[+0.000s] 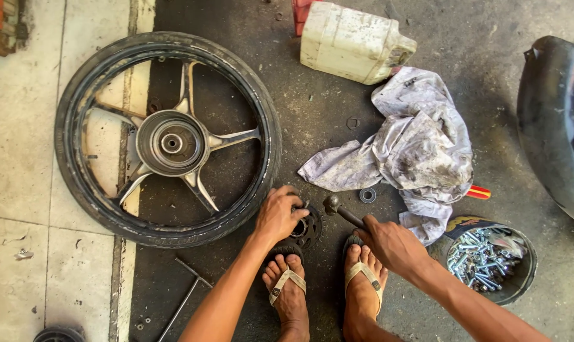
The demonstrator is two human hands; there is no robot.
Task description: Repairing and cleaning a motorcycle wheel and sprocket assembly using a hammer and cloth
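A black sprocket hub is being pinned to the floor by the left hand, its grip wrapped over it, while a hammer is being clasped in the closed right hand.

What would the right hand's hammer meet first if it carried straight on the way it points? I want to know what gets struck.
Most likely the dark sprocket that the left hand steadies; the hammer in the right hand points toward it.
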